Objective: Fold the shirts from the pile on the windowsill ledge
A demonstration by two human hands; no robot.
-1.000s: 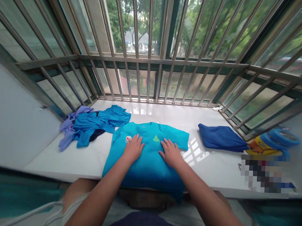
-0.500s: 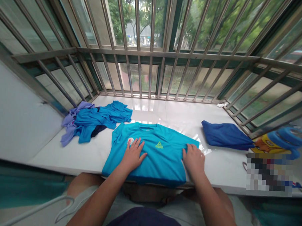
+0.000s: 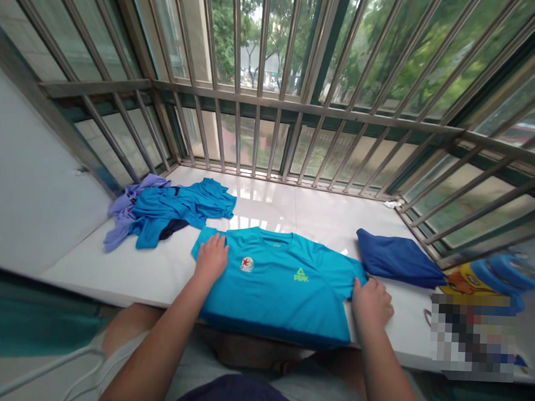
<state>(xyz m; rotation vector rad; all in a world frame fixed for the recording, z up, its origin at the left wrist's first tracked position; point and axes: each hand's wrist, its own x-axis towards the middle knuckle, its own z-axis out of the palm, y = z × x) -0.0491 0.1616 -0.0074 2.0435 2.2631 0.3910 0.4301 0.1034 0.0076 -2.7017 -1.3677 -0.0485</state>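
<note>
A turquoise T-shirt point(image 3: 272, 301) lies front side up on the white ledge, its lower part reaching the front edge. It has a round red-and-white badge and a yellow-green logo on the chest. My left hand point(image 3: 211, 260) rests on the sleeve at the left, fingers lying over the cloth. At the other side, my right hand point(image 3: 373, 302) has its fingers curled on the end of the spread sleeve, pinching the cloth at its hem.
Crumpled blue and purple clothes point(image 3: 169, 211) are heaped at the left. A folded dark blue garment point(image 3: 398, 256) lies at the right, beside a blue-and-yellow bottle point(image 3: 481, 281) and a blurred-out item. Metal window bars point(image 3: 272, 100) enclose the white ledge point(image 3: 271, 203).
My left hand has gone from the chest badge to the left sleeve. My right hand has moved outward to the other sleeve's end, and that sleeve now stretches further right. The view has tilted slightly.
</note>
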